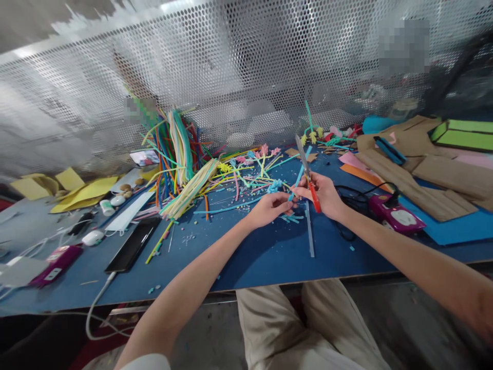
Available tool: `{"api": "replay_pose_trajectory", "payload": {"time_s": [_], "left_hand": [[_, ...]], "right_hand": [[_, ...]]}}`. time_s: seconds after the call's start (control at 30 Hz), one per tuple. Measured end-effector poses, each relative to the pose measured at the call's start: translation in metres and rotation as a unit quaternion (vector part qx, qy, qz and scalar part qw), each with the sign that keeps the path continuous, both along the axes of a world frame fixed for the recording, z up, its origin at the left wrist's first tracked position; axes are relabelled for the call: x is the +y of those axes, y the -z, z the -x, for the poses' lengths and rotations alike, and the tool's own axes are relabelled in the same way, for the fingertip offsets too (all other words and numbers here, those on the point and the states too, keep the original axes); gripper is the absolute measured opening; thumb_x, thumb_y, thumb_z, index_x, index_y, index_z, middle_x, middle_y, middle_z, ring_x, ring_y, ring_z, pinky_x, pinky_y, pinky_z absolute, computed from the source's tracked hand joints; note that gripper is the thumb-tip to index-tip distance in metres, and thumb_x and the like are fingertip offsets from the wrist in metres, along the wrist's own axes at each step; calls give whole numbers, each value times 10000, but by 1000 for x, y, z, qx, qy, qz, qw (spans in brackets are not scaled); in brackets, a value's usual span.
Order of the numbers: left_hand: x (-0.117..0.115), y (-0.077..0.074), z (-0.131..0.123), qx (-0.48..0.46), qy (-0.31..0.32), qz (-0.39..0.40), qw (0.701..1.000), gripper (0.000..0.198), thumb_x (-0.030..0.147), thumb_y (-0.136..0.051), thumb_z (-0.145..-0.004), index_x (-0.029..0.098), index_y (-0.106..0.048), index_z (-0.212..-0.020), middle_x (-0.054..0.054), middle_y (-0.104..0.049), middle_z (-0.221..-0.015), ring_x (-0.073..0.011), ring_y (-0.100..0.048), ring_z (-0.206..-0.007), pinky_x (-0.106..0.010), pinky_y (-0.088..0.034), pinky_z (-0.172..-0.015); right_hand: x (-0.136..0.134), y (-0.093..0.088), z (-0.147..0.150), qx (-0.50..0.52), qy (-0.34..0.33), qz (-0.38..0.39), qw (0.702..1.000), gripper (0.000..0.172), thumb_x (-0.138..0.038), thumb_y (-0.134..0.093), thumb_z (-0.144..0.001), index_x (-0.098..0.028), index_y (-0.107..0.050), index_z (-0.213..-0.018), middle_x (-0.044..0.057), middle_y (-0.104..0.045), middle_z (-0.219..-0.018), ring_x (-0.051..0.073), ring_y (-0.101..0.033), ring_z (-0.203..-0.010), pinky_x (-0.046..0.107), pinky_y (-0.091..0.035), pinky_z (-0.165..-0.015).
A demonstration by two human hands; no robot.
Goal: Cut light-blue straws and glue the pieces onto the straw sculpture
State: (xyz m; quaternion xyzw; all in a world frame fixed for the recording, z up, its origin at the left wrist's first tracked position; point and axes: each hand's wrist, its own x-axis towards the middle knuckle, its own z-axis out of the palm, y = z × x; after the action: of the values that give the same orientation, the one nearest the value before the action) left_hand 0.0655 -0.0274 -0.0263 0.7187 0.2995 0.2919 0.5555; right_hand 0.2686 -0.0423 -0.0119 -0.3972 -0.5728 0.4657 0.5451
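My right hand [327,195] is closed on red-handled scissors [307,168], blades pointing up and away. My left hand [269,208] pinches a light blue pipe cleaner [298,178] that runs up beside the blades. Both hands hover over the blue table [262,257], close together. Small blue cut bits [290,218] lie under them.
A heap of coloured pipe cleaners [181,154] lies at the back left. A black phone [133,246] and a magenta device [54,263] sit left. Cardboard pieces [423,174] and a magenta glue gun [396,216] lie right. A perforated metal screen [246,67] stands behind.
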Motion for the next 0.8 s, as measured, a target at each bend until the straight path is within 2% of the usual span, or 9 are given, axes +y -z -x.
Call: {"api": "replay_pose_trajectory", "payload": {"time_s": [0.1, 0.27, 0.43, 0.63, 0.8], "left_hand": [[-3, -3, -2, -9, 13, 12, 1000, 434, 544, -653, -893, 139, -694, -1043, -109, -735, -1025, -152, -703, -808, -308, -582, -794], [-5, -6, -3, -23, 14, 59, 998, 496, 582, -638, -892, 109, -705, -1023, -151, -744, -1067, -151, -705, -795, -284, -580, -764], [-6, -7, -3, -33, 13, 110, 993, 553, 607, -679, -850, 100, -689, -1070, -177, -733, -1144, -151, -719, -792, -273, -580, -757], [-6, -5, -5, -54, 1, 141, 988, 549, 586, -715, -831, 103, -687, -1091, -179, -735, -1143, -168, -739, -817, -287, -587, -782], [-6, -6, -4, -55, 2, 120, 991, 502, 547, -730, -835, 97, -707, -1058, -153, -758, -1038, -153, -734, -776, -264, -589, -748]], "right_hand": [[1, 1, 0, -7, 10, -2, 1000, 443, -469, -881, -612, -227, -548, -776, -17, -600, -733, 132, -518, -581, 309, -492, -603], [4, 7, -1, 18, 6, 3, 1000, 417, -414, -897, -615, -220, -572, -789, -30, -584, -730, 129, -533, -622, 288, -477, -635], [4, 9, -1, 11, 12, 8, 1000, 435, -451, -887, -623, -210, -581, -819, -23, -620, -767, 118, -528, -614, 275, -461, -608], [2, 5, -1, 13, 10, 9, 1000, 440, -430, -902, -603, -212, -579, -808, -4, -651, -810, 140, -580, -670, 291, -494, -658], [0, 2, 1, 10, 3, 6, 1000, 435, -437, -886, -621, -210, -563, -803, 3, -660, -827, 129, -566, -628, 300, -498, -645]]}}
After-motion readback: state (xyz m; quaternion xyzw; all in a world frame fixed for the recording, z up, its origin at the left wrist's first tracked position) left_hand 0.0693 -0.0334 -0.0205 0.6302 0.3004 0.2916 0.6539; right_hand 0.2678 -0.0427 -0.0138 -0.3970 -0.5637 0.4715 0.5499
